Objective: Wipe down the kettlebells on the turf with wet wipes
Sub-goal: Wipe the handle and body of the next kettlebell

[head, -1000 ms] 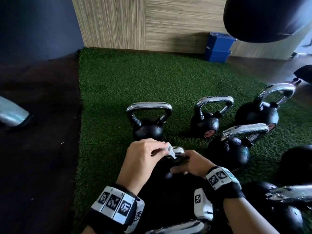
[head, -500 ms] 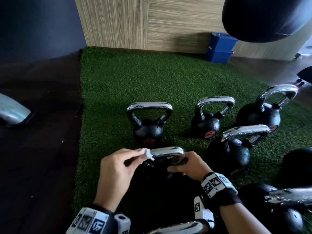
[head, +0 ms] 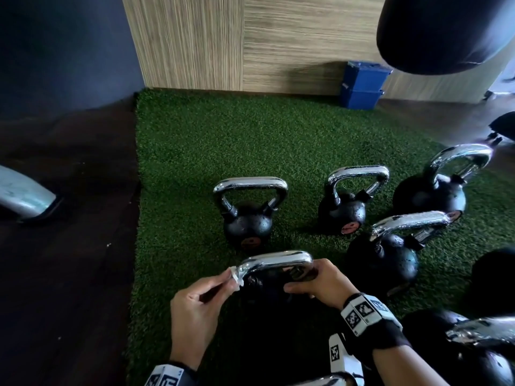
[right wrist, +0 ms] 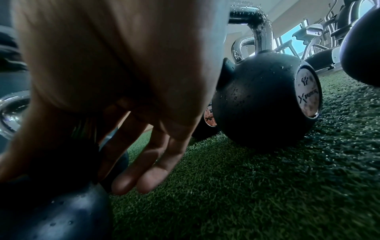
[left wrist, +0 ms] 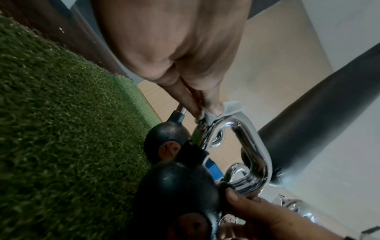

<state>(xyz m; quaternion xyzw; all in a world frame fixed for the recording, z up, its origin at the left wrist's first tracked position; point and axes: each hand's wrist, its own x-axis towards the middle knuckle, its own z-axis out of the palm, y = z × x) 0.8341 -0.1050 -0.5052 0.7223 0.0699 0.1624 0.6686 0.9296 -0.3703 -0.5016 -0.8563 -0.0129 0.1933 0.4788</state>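
Closest to me on the green turf (head: 209, 143) stands a black kettlebell with a chrome handle (head: 276, 260). My left hand (head: 227, 282) pinches a small white wet wipe (head: 235, 278) against the handle's left corner; the left wrist view shows the wipe (left wrist: 230, 108) between thumb and fingers on the chrome handle (left wrist: 252, 141). My right hand (head: 306, 280) holds the handle's right end where it meets the ball. In the right wrist view its fingers (right wrist: 139, 178) hang down beside the dark ball (right wrist: 61, 216).
Several more wet-speckled kettlebells stand behind and to the right: one (head: 248, 224), another (head: 342, 210), a larger one (head: 384, 263), more at the lower right (head: 459, 352). Blue boxes (head: 362, 84) sit by the wooden wall. A punching bag (head: 440, 32) hangs above. Dark floor (head: 69, 246) borders the turf.
My left hand slid the wipe leftward along the chrome handle to its left corner, uncovering the bar. The right hand kept its hold on the right end.
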